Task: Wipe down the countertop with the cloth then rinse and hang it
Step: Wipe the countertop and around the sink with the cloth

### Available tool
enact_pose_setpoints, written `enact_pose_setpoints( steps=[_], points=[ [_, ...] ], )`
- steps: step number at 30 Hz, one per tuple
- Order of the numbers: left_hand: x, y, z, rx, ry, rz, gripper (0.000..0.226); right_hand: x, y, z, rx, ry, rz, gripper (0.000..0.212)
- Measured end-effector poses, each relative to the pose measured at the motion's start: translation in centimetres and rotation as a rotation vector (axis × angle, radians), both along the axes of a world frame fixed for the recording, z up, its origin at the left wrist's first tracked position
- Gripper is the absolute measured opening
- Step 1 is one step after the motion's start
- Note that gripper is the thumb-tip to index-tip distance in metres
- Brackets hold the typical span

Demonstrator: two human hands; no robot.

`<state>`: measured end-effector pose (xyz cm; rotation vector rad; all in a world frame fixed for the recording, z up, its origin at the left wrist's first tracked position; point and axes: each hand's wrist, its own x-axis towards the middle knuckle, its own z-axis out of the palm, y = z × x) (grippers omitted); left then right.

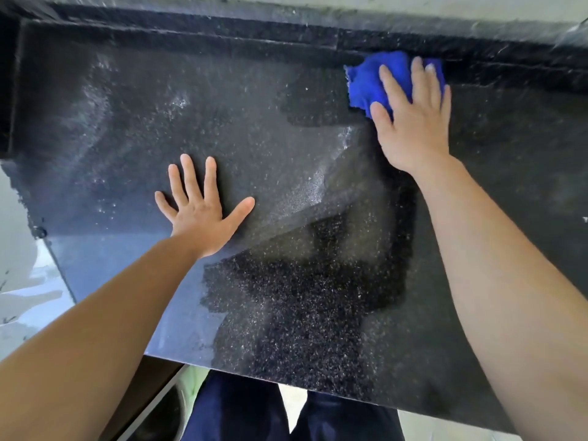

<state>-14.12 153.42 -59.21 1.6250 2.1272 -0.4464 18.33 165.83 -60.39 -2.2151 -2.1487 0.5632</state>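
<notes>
Speckled black stone surface (127, 122), glossy and streaked, ends in a raised back ledge (222, 30). Left hand (199, 218) lies flat, fingers spread, holding nothing. Right hand (413, 128) presses straight fingers on a crumpled blue cloth (366, 84) against that ledge.

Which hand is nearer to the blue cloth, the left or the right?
Right. The right hand lies on the blue cloth with straight fingers. The left hand rests flat on the countertop, apart from the cloth.
</notes>
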Motion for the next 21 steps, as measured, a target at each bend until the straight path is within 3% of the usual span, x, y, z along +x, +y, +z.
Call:
enact_pose_setpoints(
  steps=[5,10,15,19,21],
  points=[
    [0.0,0.1,0.3,-0.013,-0.011,-0.021,0.100,-1.7,-2.4,0.6,-0.056,-0.004,-0.077,0.057],
    [-0.3,0.2,0.6,-0.038,-0.047,-0.038,0.100,-7.2,-11.8,0.8,-0.051,-0.001,0.001,0.056],
    [-2.3,-4.7,1.6,0.139,-0.188,-0.156,0.082,-10.8,-23.0,1.4,-0.073,-0.010,0.167,0.053],
    [-4.6,-11.6,2.0,0.156,-0.216,-0.201,0.075,-7.0,-21.9,1.5,-0.092,-0.012,0.458,0.054],
    [-6.1,-13.9,2.1,0.142,-0.217,-0.182,0.071,-5.8,-17.7,1.3,-0.079,-0.039,0.385,0.056]
  ],
)
